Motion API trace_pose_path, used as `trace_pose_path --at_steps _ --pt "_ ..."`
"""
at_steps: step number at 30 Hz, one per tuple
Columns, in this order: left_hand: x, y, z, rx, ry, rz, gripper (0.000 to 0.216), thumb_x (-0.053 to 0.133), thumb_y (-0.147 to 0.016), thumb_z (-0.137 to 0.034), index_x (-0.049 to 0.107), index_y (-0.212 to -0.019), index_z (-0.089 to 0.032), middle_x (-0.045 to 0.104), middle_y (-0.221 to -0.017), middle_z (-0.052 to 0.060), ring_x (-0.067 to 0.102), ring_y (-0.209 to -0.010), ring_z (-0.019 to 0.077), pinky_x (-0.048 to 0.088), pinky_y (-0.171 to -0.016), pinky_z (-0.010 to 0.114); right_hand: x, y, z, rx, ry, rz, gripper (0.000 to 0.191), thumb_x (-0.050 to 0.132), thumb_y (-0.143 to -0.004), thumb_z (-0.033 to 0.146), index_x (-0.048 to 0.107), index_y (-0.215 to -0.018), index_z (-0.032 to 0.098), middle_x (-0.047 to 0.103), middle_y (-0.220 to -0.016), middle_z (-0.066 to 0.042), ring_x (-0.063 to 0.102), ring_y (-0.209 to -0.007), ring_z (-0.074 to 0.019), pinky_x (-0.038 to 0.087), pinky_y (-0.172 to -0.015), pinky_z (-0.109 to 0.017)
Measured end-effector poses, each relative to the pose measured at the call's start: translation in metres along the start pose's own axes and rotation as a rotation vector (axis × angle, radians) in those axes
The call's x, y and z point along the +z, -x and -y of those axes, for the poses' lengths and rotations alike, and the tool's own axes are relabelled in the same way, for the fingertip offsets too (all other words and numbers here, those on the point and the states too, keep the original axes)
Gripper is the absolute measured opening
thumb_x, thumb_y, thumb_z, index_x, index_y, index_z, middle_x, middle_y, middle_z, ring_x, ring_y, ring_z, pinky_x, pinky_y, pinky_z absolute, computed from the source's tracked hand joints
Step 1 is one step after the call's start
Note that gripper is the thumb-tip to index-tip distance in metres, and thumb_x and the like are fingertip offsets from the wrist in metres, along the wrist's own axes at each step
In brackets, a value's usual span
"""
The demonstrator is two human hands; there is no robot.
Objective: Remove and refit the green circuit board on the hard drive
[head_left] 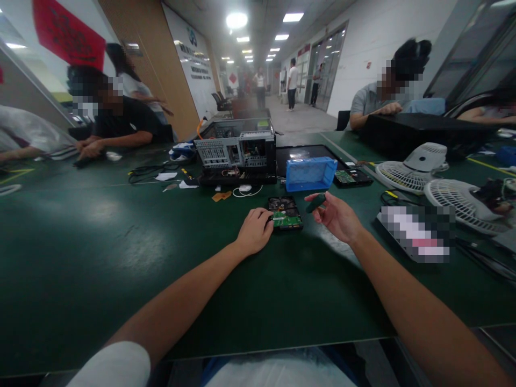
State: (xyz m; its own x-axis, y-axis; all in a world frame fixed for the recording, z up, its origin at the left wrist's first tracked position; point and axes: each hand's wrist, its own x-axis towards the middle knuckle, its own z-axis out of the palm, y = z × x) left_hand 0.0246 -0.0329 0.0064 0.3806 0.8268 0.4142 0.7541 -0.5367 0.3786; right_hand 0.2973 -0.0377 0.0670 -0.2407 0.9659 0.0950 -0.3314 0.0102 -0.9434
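Note:
A hard drive (pixel 286 214) lies on the green table in front of me, its green circuit board facing up on the near half. My left hand (pixel 257 230) grips the drive's left edge with bent fingers; the thumb is at the near-left side. Just right of the drive and raised above the table, my right hand (pixel 336 215) pinches a screwdriver (pixel 316 202) by its dark green handle. The screwdriver's shaft cannot be made out, and its handle is apart from the drive.
An opened computer case (pixel 236 148) stands behind the drive, beside a blue plastic bin (pixel 310 174). Another drive (pixel 353 177) lies right of the bin. White fan parts (pixel 407 166) and a pixelated box (pixel 417 234) occupy the right. Co-workers sit across the table.

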Motion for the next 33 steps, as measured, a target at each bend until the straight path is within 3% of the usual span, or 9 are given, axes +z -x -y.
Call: trace_pose_path --at_steps 8,14,24,33 --pt "-0.0002 0.0002 -0.0009 0.006 -0.001 -0.016 0.033 0.053 -0.098 -0.036 0.061 -0.126 -0.022 0.058 -0.123 0.01 0.053 -0.118 0.0281 0.049 -0.103 0.048 0.0002 0.0006 -0.0012 -0.037 0.031 -0.007 0.03 0.066 -0.089 0.052 0.066 -0.1 0.024 0.072 -0.111 -0.007 0.059 -0.066 -0.0129 0.042 -0.05 -0.025" --pt "-0.0044 0.0014 -0.0045 0.02 0.014 -0.01 0.035 0.059 -0.095 -0.04 0.062 -0.125 -0.022 0.057 -0.125 0.01 0.053 -0.119 0.0287 0.05 -0.103 0.048 0.0024 0.0029 -0.0005 -0.036 0.03 -0.018 0.033 0.07 -0.087 0.048 0.069 -0.114 0.029 0.069 -0.105 -0.003 0.055 -0.061 -0.0102 0.037 -0.046 -0.024" --pt "-0.0059 0.0023 -0.0067 0.044 0.021 -0.024 0.031 0.064 -0.092 -0.037 0.063 -0.119 -0.023 0.057 -0.127 0.009 0.053 -0.121 0.0287 0.05 -0.104 0.048 -0.003 -0.002 -0.0025 -0.014 -0.036 0.0 0.036 0.061 -0.092 0.054 0.07 -0.111 0.025 0.071 -0.117 -0.007 0.061 -0.069 -0.0137 0.049 -0.06 -0.029" --pt "-0.0058 0.0018 -0.007 0.087 0.044 -0.039 0.026 0.065 -0.091 -0.033 0.063 -0.114 -0.022 0.06 -0.126 0.009 0.053 -0.123 0.029 0.05 -0.104 0.049 -0.0049 -0.0031 -0.0041 -0.01 -0.005 -0.024 0.034 0.06 -0.092 0.052 0.068 -0.109 0.024 0.073 -0.107 -0.007 0.06 -0.066 -0.0136 0.043 -0.055 -0.027"
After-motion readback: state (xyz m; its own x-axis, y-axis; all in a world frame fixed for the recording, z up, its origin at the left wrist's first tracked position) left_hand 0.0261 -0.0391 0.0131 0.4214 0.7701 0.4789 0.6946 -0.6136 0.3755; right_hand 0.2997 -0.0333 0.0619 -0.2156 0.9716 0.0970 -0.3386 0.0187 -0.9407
